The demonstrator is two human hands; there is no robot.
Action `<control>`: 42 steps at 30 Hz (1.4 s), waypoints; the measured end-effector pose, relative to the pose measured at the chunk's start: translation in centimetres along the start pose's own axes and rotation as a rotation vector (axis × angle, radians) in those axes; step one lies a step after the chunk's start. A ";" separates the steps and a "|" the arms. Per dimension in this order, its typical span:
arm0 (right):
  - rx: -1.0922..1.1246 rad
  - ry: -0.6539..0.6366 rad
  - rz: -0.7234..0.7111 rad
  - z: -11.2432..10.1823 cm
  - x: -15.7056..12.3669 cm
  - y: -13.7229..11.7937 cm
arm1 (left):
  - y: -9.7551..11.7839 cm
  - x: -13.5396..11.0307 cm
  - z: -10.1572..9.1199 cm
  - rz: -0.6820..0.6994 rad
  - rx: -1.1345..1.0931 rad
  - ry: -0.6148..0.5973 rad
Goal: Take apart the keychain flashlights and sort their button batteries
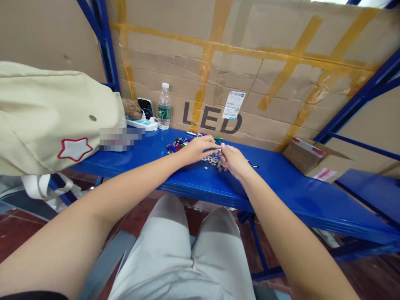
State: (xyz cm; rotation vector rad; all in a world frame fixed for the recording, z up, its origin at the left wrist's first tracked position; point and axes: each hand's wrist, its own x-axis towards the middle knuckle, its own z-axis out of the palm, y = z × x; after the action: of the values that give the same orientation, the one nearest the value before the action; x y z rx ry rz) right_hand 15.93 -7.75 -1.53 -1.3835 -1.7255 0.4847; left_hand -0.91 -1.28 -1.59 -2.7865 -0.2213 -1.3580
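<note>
- Bare forearms (103, 208) angle inward above light grey shorts (175, 250), reaching over a glossy blue metal surface (275, 179).
- Left hand (196, 150) lies palm-down beside a heap of slim multicoloured tubes (179, 145).
- Right hand (233, 161) curls toward it, both hands pinching narrowly above small silver metal pieces (214, 161); anything held is too small to tell.

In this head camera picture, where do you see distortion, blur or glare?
In the head view, the wide lens curves the blue shelf; a pixelated patch hides something beside the cloth bag; the small metal pieces look soft; a mild shine lies on the shelf, without strong glare.
</note>
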 end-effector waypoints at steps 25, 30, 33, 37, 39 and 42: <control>-0.804 -0.101 0.313 -10.9 -3.3 8.4 | 0.4 0.3 -0.3 -0.276 -0.048 -0.053; -0.777 -0.112 0.209 -11.5 -3.9 8.0 | 0.8 0.4 -0.6 -0.287 -0.070 -0.095; -0.763 -0.075 0.102 -11.7 -4.3 6.7 | 1.4 0.6 -0.7 -0.306 -0.092 -0.120; -0.685 0.015 -0.087 -9.8 -3.3 3.9 | 2.3 0.9 -0.3 -0.442 -0.214 -0.171; -0.633 0.012 -0.176 -7.6 -2.1 2.4 | 2.4 0.9 -0.1 -0.554 -0.286 -0.136; -0.589 0.000 -0.312 -4.0 -0.1 0.6 | 2.2 0.9 -0.3 -0.649 -0.261 -0.080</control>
State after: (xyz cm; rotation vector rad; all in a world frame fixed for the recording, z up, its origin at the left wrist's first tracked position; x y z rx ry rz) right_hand 19.50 -8.45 0.29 -1.4547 -2.1350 -0.2189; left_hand -0.23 -3.34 -0.63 -3.1320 -1.1087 -1.4547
